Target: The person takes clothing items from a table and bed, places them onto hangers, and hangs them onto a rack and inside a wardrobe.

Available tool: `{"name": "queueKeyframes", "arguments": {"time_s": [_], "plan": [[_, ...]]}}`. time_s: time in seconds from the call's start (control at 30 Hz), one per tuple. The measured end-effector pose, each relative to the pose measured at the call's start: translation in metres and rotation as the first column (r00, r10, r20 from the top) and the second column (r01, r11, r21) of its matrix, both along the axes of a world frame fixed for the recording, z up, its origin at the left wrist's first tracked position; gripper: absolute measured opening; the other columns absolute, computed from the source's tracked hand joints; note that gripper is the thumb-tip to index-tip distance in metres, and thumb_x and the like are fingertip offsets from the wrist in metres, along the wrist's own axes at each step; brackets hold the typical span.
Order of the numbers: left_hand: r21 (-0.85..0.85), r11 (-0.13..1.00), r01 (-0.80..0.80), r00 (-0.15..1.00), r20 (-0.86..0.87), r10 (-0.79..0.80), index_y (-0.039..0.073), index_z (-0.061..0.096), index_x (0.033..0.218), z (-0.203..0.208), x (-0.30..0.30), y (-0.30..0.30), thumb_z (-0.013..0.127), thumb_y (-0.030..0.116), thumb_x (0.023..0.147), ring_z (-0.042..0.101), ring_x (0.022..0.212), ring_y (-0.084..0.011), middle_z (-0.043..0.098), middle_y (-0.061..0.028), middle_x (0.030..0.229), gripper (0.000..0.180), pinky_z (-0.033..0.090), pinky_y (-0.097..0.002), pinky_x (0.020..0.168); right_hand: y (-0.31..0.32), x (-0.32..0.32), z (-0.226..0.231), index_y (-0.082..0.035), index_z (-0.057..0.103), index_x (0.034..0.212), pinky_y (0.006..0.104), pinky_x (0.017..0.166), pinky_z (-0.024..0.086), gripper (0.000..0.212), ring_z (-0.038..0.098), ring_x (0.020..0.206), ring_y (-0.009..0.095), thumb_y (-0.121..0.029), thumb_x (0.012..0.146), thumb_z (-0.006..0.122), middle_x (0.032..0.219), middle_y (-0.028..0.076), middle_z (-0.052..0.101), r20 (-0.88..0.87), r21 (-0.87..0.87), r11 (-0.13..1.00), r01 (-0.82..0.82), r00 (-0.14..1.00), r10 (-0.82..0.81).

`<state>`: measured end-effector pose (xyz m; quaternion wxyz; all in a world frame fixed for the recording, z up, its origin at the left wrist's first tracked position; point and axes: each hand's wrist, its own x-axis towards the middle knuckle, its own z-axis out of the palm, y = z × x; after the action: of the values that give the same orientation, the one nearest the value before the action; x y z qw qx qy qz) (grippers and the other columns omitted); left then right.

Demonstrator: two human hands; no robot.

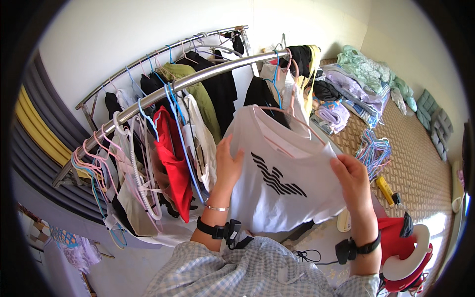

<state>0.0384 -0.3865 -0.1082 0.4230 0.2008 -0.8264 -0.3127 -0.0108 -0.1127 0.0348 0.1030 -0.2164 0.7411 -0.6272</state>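
Note:
A white T-shirt (297, 193) with a black wavy-striped print on its chest is spread in front of me. A pink hanger (310, 127) runs inside its neckline toward both shoulders. My left hand (228, 161) grips the shirt's left edge, the thumb lying over the front. At the opposite shoulder, by the hanger's end, my right hand (352, 178) pinches the fabric between thumb and fingers. Just left of my left hand, a red garment (174, 161) and a pale one (202, 143) hang from a metal clothes rail (190, 79).
A second rail (153, 55) stands against the wall, with several garments on hangers. On the patterned mat (418, 168) at right lie folded clothes (332, 115), a bundle of hangers (373, 151) and a yellow power strip (386, 190). A red bag-like item (396, 235) sits near my right forearm.

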Motion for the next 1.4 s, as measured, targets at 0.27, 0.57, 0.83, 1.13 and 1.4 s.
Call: {"name": "queueKeyframes", "arguments": {"time_s": [0.27,0.57,0.83,1.13,1.4], "plan": [[0.07,0.966,0.25,0.967,-0.068,-0.246,0.003,0.034,0.127,0.029,-0.023,0.046,0.06,0.017,0.078,0.035,0.116,-0.0389,0.035,-0.0267,0.126,0.057,0.03,-0.0415,0.097,-0.098,-0.057,0.002,0.002,0.06,0.084,0.0222,0.055,0.037,0.026,0.045,0.059,0.006,-0.023,0.082,0.056,0.064,-0.001,0.053,-0.179,-0.014,1.0,0.017,0.984,-0.02],[0.127,0.92,0.372,0.928,-0.056,-0.367,-0.001,0.028,0.129,0.016,-0.051,0.062,0.057,0.017,0.077,0.032,0.118,-0.0401,0.034,-0.0277,0.126,0.063,0.026,-0.0418,0.1,-0.143,-0.12,-0.069,0.0,0.06,0.095,0.0287,0.059,0.044,0.03,0.055,0.063,0.015,-0.025,0.079,0.058,0.071,0.008,0.06,-0.143,0.165,0.985,-0.044,0.987,0.068],[0.19,0.882,0.431,0.9,-0.025,-0.434,-0.002,0.03,0.128,-0.002,-0.066,0.079,0.054,0.012,0.078,0.042,0.112,-0.0339,0.042,-0.023,0.12,0.057,0.032,-0.0351,0.096,-0.092,-0.097,-0.082,-0.005,0.049,0.118,0.0292,0.07,0.046,0.044,0.058,0.078,0.018,-0.021,0.078,0.058,0.089,0.01,0.06,-0.234,0.281,0.944,-0.173,0.942,0.242],[0.003,0.885,0.465,0.862,0.228,-0.453,-0.005,0.038,0.118,-0.031,-0.058,0.105,0.055,0.012,0.079,0.045,0.105,-0.0395,0.047,-0.0253,0.113,0.046,0.038,-0.0418,0.089,0.074,-0.046,-0.122,0.003,0.053,0.109,0.0229,0.067,0.044,0.031,0.054,0.073,0.009,-0.015,0.084,0.054,0.088,0.005,0.06,0.17,0.023,0.999,-0.031,0.985,0.027],[0.441,0.574,0.69,0.305,0.542,-0.783,-0.002,0.051,0.112,-0.067,-0.069,0.181,0.052,0.028,0.083,0.055,0.1,-0.0304,0.055,-0.0225,0.108,0.042,0.043,-0.0347,0.084,0.211,0.019,-0.163,0.001,0.055,0.103,0.0201,0.063,0.044,0.024,0.052,0.066,0.006,-0.015,0.086,0.052,0.078,0.002,0.06,0.293,-0.093,0.838,0.538,0.819,-0.493]]}}
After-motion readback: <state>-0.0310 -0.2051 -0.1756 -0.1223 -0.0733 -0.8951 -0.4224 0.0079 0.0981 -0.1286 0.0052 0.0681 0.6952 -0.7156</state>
